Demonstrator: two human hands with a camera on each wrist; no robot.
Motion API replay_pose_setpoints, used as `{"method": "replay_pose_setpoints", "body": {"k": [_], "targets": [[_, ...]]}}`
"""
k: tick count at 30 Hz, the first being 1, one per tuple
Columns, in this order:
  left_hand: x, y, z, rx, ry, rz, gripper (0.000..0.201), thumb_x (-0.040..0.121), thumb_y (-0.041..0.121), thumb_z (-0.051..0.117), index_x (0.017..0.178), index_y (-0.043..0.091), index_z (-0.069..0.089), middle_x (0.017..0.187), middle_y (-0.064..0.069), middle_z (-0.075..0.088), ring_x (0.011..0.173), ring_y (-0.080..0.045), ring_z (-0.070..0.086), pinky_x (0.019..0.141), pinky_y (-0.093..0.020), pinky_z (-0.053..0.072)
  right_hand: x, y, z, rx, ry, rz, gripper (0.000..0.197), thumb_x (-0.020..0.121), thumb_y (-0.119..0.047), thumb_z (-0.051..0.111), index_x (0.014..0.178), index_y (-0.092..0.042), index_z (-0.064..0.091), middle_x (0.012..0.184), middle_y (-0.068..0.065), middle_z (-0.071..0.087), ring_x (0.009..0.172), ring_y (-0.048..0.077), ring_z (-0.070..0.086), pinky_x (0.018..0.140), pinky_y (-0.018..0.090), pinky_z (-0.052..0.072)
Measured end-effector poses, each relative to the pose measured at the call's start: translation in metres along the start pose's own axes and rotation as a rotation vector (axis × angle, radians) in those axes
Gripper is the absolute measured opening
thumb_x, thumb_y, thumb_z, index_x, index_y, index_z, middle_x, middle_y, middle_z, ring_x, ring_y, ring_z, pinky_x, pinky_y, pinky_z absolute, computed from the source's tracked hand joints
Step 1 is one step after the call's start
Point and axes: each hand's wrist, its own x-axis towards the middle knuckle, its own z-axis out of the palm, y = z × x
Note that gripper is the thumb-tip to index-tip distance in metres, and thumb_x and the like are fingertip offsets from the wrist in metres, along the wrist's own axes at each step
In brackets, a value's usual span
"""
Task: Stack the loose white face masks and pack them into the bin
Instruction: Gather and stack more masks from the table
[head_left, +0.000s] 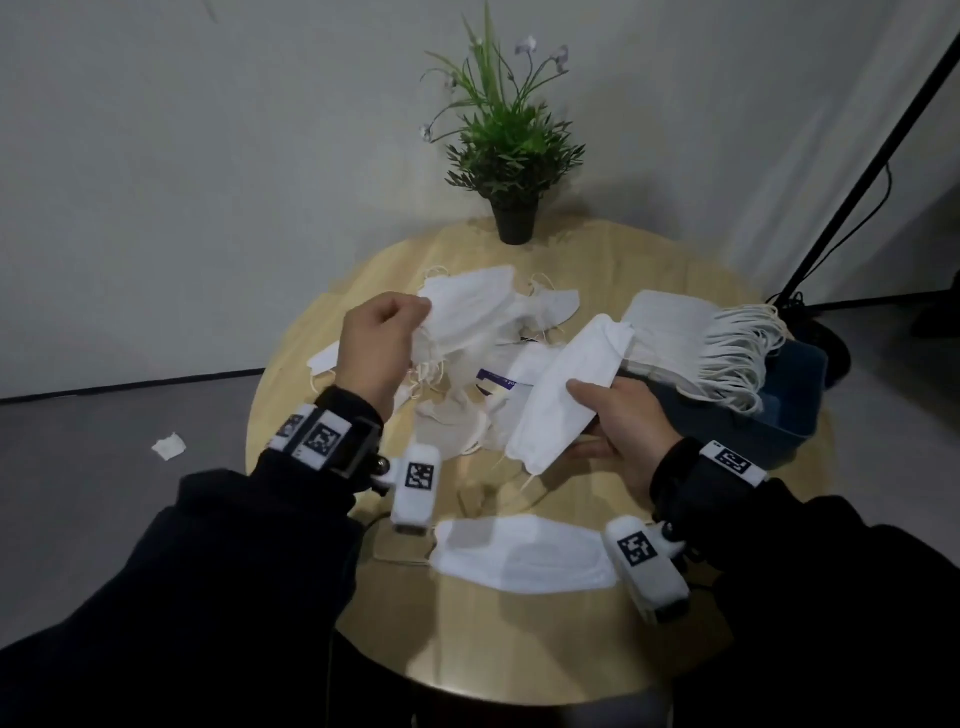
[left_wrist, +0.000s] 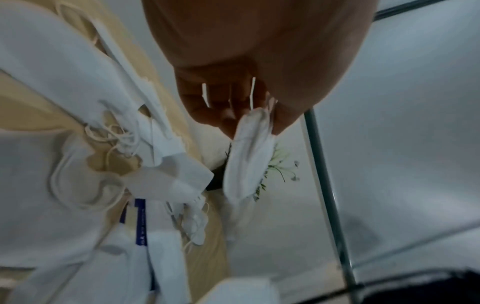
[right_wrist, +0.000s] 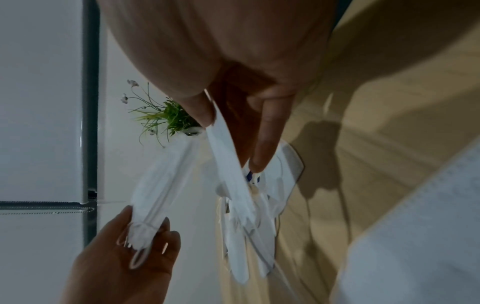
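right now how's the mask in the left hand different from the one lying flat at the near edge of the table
The held mask is off the table, pinched at one end by the left hand; the near mask lies untouched on the table. The held mask hangs over the loose pile, while the near mask sits alone, spread flat. Both are white, folded masks, and neither is in the bin yet.

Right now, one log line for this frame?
left hand: holds mask | right hand: holds folded mask | bin: stacked masks | loose pile remains
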Motion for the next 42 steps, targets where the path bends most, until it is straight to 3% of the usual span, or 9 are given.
{"method": "replay_pose_setpoints", "body": {"k": [5, 8, 15, 21, 27, 29, 33, 37, 42], "targets": [[-0.048, 0.002, 0.014, 0.408, -0.399, 0.522, 0.005, 0.092, 0.023, 0.076, 0.087, 0.022, 0.074, 0.097, 0.012, 0.072, 0.093, -0.004, 0.067, 0.082, -0.029, 0.054, -0.002, 0.000, 0.011, 0.204, -0.058, 0.033, 0.025, 0.109, -0.023, 0.052, 0.124, -0.008, 0.064, 0.123, 0.019, 0.073, 0.106, 0.041, 0.074, 0.079, 0.057, 0.063], [-0.063, -0.010, 0.019, 0.630, -0.677, 0.522, 0.018, 0.086, 0.047, 0.078, 0.087, 0.029, 0.078, 0.126, 0.014, 0.061, 0.121, -0.004, 0.057, 0.104, -0.032, 0.046, -0.007, -0.003, 0.016, 0.239, -0.149, 0.019, 0.034, 0.107, -0.025, 0.050, 0.127, -0.005, 0.069, 0.121, 0.022, 0.074, 0.108, 0.046, 0.072, 0.078, 0.052, 0.061], [-0.055, -0.001, 0.019, 0.339, -0.370, 0.127, 0.078, 0.069, 0.028, 0.096, 0.134, 0.036, 0.054, 0.116, 0.009, 0.059, 0.096, -0.010, 0.067, 0.080, -0.029, 0.058, -0.010, 0.002, 0.023, 0.118, -0.285, -0.092, 0.034, 0.101, -0.012, 0.059, 0.134, -0.011, 0.067, 0.124, 0.012, 0.075, 0.111, 0.037, 0.073, 0.091, 0.058, 0.060], [-0.039, 0.004, 0.005, 0.219, -0.310, 0.099, 0.007, 0.087, 0.017, 0.082, 0.090, 0.023, 0.081, 0.083, 0.006, 0.077, 0.075, -0.011, 0.070, 0.070, -0.031, 0.054, -0.003, 0.008, 0.020, 0.071, -0.135, -0.055, 0.029, 0.097, -0.013, 0.070, 0.126, -0.011, 0.070, 0.120, 0.017, 0.075, 0.095, 0.031, 0.070, 0.074, 0.046, 0.057], [-0.029, 0.009, -0.008, 0.119, 0.112, 0.277, 0.015, 0.084, 0.015, 0.082, 0.090, 0.026, 0.073, 0.086, 0.012, 0.073, 0.077, -0.008, 0.067, 0.071, -0.029, 0.056, 0.001, 0.007, 0.014, 0.174, -0.083, -0.008, 0.024, 0.101, -0.011, 0.065, 0.125, -0.007, 0.066, 0.120, 0.020, 0.074, 0.086, 0.030, 0.072, 0.067, 0.043, 0.064], [-0.038, 0.010, -0.003, 0.257, 0.045, 0.438, 0.017, 0.083, 0.019, 0.083, 0.094, 0.026, 0.072, 0.088, 0.014, 0.071, 0.076, -0.003, 0.063, 0.069, -0.023, 0.051, -0.001, 0.007, 0.016, 0.207, -0.120, 0.007, 0.025, 0.103, -0.011, 0.062, 0.127, -0.007, 0.064, 0.119, 0.019, 0.076, 0.087, 0.031, 0.077, 0.067, 0.044, 0.064], [-0.057, -0.007, 0.013, 0.613, -0.612, 0.549, 0.032, 0.083, 0.047, 0.083, 0.108, 0.027, 0.080, 0.108, 0.012, 0.064, 0.098, -0.008, 0.063, 0.083, -0.023, 0.050, -0.005, 0.004, 0.020, 0.216, -0.239, -0.028, 0.028, 0.103, -0.006, 0.053, 0.127, -0.008, 0.068, 0.114, 0.019, 0.075, 0.089, 0.034, 0.075, 0.069, 0.045, 0.063], [-0.051, -0.009, 0.012, 0.552, -0.438, 0.628, 0.018, 0.084, 0.031, 0.084, 0.100, 0.024, 0.077, 0.107, 0.010, 0.060, 0.094, -0.008, 0.061, 0.083, -0.027, 0.051, -0.008, 0.001, 0.019, 0.200, -0.299, -0.021, 0.032, 0.104, -0.005, 0.049, 0.131, -0.008, 0.067, 0.117, 0.019, 0.075, 0.092, 0.034, 0.074, 0.065, 0.041, 0.065], [-0.045, -0.006, 0.009, 0.550, -0.384, 0.422, 0.058, 0.073, 0.032, 0.091, 0.123, 0.036, 0.063, 0.114, 0.014, 0.061, 0.102, -0.002, 0.058, 0.083, -0.012, 0.043, -0.011, 0.002, 0.019, 0.167, -0.334, -0.018, 0.031, 0.103, -0.006, 0.052, 0.131, -0.008, 0.065, 0.121, 0.021, 0.074, 0.094, 0.035, 0.074, 0.061, 0.039, 0.065]]}}
